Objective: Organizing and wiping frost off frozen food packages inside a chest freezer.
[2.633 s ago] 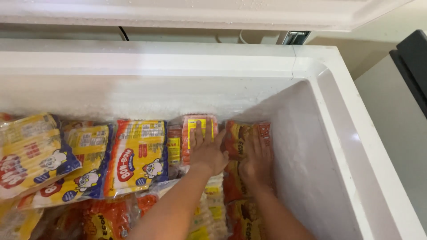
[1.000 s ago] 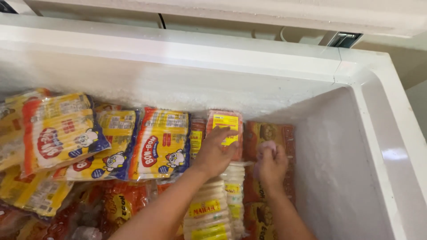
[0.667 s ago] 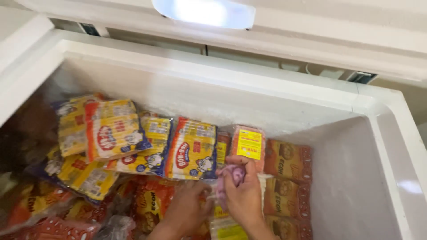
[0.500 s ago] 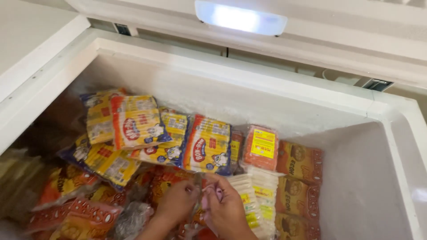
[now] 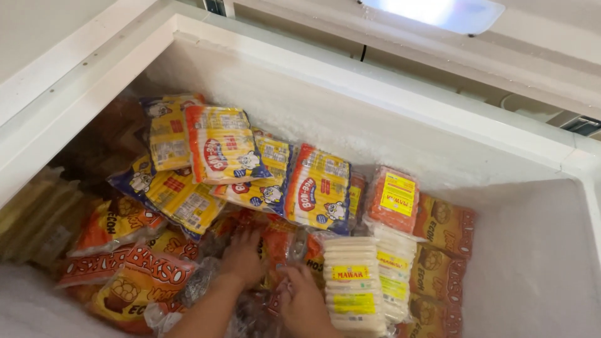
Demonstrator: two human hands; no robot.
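The chest freezer point(image 5: 400, 106) is open from above, its raised lid well clear of the rim. Inside, food packs cover nearly the whole bottom. Against the freezer's back wall, yellow sausage packs point(image 5: 313, 191) stand tilted and bar the way. Beside its right wall, orange packs point(image 5: 441, 250) lie stacked. The white stick packs point(image 5: 354, 281) crowd the right hand point(image 5: 303, 300). Frosty white room shows only at the freezer's lower left corner.

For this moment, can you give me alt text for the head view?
Two bare hands, left hand and right hand, dig among orange frozen-food packs in an open white chest freezer. Yellow sausage packs lean against the frosted back wall.
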